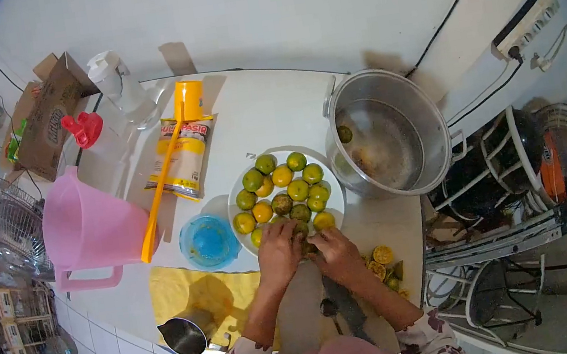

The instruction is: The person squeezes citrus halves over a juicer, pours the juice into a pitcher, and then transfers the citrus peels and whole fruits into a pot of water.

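Observation:
A white plate [337, 224] is heaped with green and yellow-green oranges [298, 190]. At its near edge my left hand [280, 253] and my right hand [334, 253] meet, fingers curled in around a small green orange [305, 246] that they mostly cover. Below them lies a cutting board [300, 312] with a knife [345, 302] on it, partly under my right forearm. Squeezed orange halves [382, 255] sit in a small pile to the right of my right hand.
A large metal pot [405, 189] with liquid stands right of the plate. To the left are a blue bowl [208, 242], a pink pitcher [90, 222], a sugar bag [183, 158] under a long yellow utensil [162, 187], and a metal jug [186, 335] on a yellow cloth [234, 292].

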Demonstrator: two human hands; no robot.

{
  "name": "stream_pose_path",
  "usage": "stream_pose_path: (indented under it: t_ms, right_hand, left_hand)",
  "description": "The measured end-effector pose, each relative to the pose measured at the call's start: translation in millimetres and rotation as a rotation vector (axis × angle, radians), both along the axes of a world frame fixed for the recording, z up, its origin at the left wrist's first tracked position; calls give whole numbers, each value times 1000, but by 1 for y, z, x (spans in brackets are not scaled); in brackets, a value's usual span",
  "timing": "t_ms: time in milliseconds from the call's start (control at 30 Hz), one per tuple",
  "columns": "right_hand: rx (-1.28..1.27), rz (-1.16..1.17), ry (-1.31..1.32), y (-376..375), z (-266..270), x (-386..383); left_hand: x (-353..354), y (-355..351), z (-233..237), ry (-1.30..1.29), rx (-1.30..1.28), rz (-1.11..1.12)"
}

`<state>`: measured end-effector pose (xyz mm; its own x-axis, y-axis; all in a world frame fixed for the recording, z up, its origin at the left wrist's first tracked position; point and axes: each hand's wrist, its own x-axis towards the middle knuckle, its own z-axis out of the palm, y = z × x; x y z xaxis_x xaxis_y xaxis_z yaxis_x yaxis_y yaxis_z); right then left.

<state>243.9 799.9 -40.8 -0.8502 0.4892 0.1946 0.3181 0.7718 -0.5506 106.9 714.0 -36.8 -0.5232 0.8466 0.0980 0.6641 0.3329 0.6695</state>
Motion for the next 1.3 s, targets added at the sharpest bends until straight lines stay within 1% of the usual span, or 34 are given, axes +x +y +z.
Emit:
stream_pose_path:
  t_ms: [67,133,200,267,300,333,367,400,467,500,567,633,700,800,833,867,967,1033,1067,1133,1167,1233,1267,1300]
  right_hand:
    - [-40,-6,-5,6,2,2]
    - [-82,-13,-9,16,8,2]
    - [36,-126,81,27,16,0]
    - [79,-127,43,32,10,0]
    - [123,-130,7,34,5,-2]
    - [123,-130,8,34,0,-2]
    - [67,-120,40,32,-6,-3]
    - [11,-109,73,29,-11,-3]
    - [0,-103,109,25,-16,-5]
    - [-6,-103,145,24,-16,-7]
    - [-34,-107,124,25,-11,-8]
    - [-59,-112,100,27,-2,-9]
    - [2,-155,143,29,10,-14]
    - [-44,-130,165,34,37,-42]
    - [-27,-76,219,38,40,-57]
    - [-8,-20,272,42,42,-74]
    - [-32,23,311,51,27,-129]
    - [174,71,101,52,21,-156]
    - [177,68,102,54,16,-164]
    - [311,183,10,59,5,-175]
    - [313,187,6,63,2,-178]
    - [176,250,36,68,1,-183]
    - [173,254,32,71,3,-182]
    - [-5,210,30,74,15,-179]
  left_hand:
    - [0,0,6,150,28,17]
    - [1,-3,6,154,48,29]
    - [3,-8,6,158,68,43]
    - [6,-17,10,130,128,196]
    - [7,-22,13,131,128,197]
    - [9,-29,15,118,50,231]
    - [11,-34,17,106,-29,266]
    - [12,-36,17,107,-32,270]
    - [16,-40,16,2,-77,263]
    - [18,-42,12,4,-77,270]
    - [20,-42,1,36,72,213]
    - [20,-42,0,6,71,220]
    - [16,-42,3,-20,72,227]
    - [6,-36,15,53,98,235]
    - [2,-33,18,84,140,259]
    - [0,-31,19,115,183,283]
    - [-8,-28,8,168,155,299]
    - [-10,-28,5,171,117,271]
    - [-10,-29,4,170,77,247]
    - [-10,-33,0,170,60,233]
    - [-10,-34,-2,168,40,223]
    - [-10,-34,-4,170,29,215]
    - [-10,-36,-5,179,18,200]
    - [-9,-36,-5,176,17,201]
